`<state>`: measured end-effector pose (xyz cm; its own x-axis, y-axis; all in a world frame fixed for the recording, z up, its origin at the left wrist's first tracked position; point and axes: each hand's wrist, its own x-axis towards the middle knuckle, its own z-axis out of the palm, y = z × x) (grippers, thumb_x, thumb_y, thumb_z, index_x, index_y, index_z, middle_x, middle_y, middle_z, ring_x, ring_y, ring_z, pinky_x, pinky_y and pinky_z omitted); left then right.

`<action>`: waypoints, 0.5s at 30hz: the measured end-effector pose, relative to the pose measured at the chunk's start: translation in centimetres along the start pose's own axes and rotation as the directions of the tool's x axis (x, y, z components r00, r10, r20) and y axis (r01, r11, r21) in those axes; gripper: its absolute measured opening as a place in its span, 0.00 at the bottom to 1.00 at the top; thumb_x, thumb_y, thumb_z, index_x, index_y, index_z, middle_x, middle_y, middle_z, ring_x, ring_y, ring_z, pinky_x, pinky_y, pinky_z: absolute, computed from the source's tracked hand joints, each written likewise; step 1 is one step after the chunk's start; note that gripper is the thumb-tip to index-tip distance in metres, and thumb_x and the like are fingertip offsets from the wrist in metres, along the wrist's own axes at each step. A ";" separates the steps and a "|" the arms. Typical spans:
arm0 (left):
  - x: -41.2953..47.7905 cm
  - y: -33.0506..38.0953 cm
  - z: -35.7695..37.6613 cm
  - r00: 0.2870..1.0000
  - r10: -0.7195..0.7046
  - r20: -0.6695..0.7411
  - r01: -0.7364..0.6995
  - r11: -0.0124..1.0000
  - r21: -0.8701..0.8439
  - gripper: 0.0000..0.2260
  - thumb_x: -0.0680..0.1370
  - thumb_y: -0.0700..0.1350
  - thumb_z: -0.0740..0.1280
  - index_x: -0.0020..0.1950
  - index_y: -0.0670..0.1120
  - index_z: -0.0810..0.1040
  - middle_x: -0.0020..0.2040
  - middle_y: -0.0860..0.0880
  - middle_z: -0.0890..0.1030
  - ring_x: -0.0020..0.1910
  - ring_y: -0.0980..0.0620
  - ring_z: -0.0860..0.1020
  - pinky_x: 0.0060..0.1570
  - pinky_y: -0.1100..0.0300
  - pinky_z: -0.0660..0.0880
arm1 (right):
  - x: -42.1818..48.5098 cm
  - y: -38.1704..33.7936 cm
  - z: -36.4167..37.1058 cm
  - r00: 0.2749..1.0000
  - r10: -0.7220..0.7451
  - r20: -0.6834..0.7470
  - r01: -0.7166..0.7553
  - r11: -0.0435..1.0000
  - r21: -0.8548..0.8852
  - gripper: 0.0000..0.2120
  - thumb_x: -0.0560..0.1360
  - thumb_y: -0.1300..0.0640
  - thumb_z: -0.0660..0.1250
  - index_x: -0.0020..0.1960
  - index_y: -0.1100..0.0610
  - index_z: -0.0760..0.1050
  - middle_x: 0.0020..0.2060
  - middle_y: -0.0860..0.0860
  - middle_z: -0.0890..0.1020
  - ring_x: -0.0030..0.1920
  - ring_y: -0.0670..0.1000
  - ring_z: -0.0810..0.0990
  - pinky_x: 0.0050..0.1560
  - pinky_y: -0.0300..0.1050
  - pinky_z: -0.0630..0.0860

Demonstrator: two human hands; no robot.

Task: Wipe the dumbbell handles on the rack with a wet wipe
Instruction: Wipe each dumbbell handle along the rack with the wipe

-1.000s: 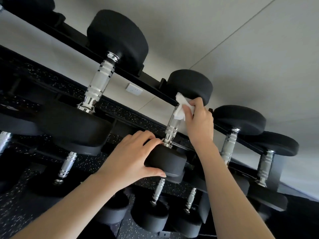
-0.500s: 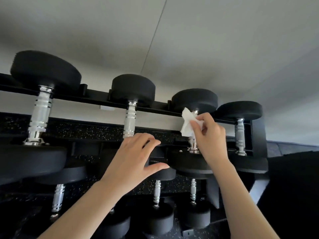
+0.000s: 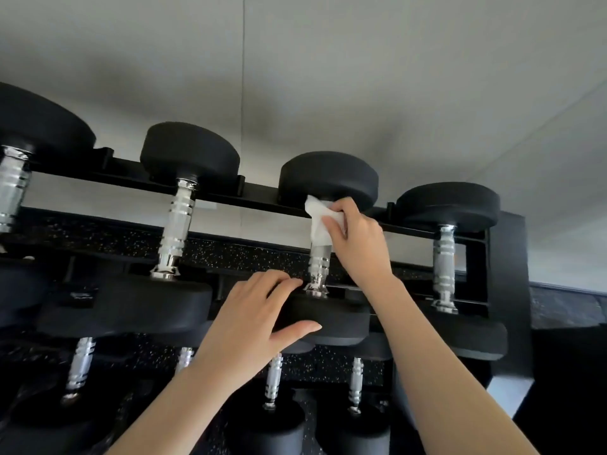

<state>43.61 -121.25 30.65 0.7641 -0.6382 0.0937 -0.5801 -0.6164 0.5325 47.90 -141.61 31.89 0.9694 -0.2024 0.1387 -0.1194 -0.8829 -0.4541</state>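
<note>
Glossy ribbed metal handle [image 3: 319, 262], matt heads [image 3: 328, 178]

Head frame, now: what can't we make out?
- Upper part of wiped handle: head view, covered by wet wipe and right hand.
- Its near head: head view, partly behind left hand.
- Leftmost dumbbell: head view, cut by left edge.
- Label on big dumbbell head: head view, blurred, too small.

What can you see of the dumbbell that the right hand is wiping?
The dumbbell has two round, matte black heads, rubber by the look, joined by a shiny metal handle with ridged rings. It lies across the black rack, third from the left among those seen in the top row. The right hand grips a white wipe around the far part of the handle. The left hand holds the near head, fingers on top and thumb against its front edge.
</note>
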 end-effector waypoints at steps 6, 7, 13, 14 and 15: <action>-0.8 1.2 0.5 0.993 -0.103 -0.054 0.102 0.995 -0.022 0.30 0.78 0.67 0.50 0.61 0.48 0.77 0.55 0.55 0.77 0.55 0.59 0.70 0.53 0.60 0.71 | -0.2 1.3 1.1 0.986 0.030 -0.166 -0.021 0.998 0.055 0.12 0.75 0.50 0.66 0.53 0.56 0.70 0.46 0.51 0.75 0.46 0.51 0.74 0.39 0.43 0.73; -0.8 1.2 0.5 0.992 -0.108 -0.060 0.106 0.994 -0.025 0.30 0.78 0.67 0.50 0.61 0.48 0.77 0.55 0.55 0.77 0.55 0.59 0.70 0.53 0.60 0.71 | -0.1 1.3 1.3 0.978 0.019 -0.209 -0.006 0.998 0.064 0.12 0.74 0.52 0.68 0.53 0.57 0.71 0.48 0.52 0.74 0.47 0.51 0.73 0.40 0.42 0.72; -0.8 0.9 0.6 0.992 -0.113 -0.052 0.110 0.992 -0.055 0.29 0.77 0.67 0.51 0.62 0.48 0.76 0.56 0.56 0.75 0.56 0.59 0.71 0.53 0.60 0.72 | 0.1 0.9 1.8 0.964 -0.032 -0.265 0.076 0.985 0.156 0.08 0.72 0.62 0.68 0.51 0.59 0.76 0.49 0.55 0.73 0.49 0.53 0.73 0.47 0.44 0.73; -0.8 0.9 0.7 0.992 -0.112 -0.054 0.109 0.992 -0.060 0.29 0.77 0.67 0.51 0.62 0.48 0.76 0.56 0.56 0.75 0.56 0.59 0.71 0.54 0.61 0.72 | 0.2 0.8 1.8 0.965 -0.038 -0.259 0.083 0.983 0.164 0.08 0.73 0.63 0.68 0.51 0.59 0.76 0.49 0.55 0.74 0.50 0.54 0.73 0.47 0.43 0.73; -0.8 0.9 0.7 0.992 -0.111 -0.056 0.107 0.992 -0.066 0.29 0.77 0.67 0.51 0.62 0.47 0.76 0.56 0.55 0.75 0.56 0.58 0.71 0.54 0.62 0.72 | 0.2 0.7 1.7 0.965 -0.042 -0.258 0.087 0.982 0.165 0.08 0.73 0.64 0.67 0.52 0.60 0.77 0.49 0.56 0.74 0.50 0.55 0.74 0.48 0.42 0.73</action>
<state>42.27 -121.60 30.51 0.8384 -0.5389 0.0813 -0.4750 -0.6492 0.5941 48.35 -141.49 30.08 0.8853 -0.2674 0.3804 0.0027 -0.8152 -0.5792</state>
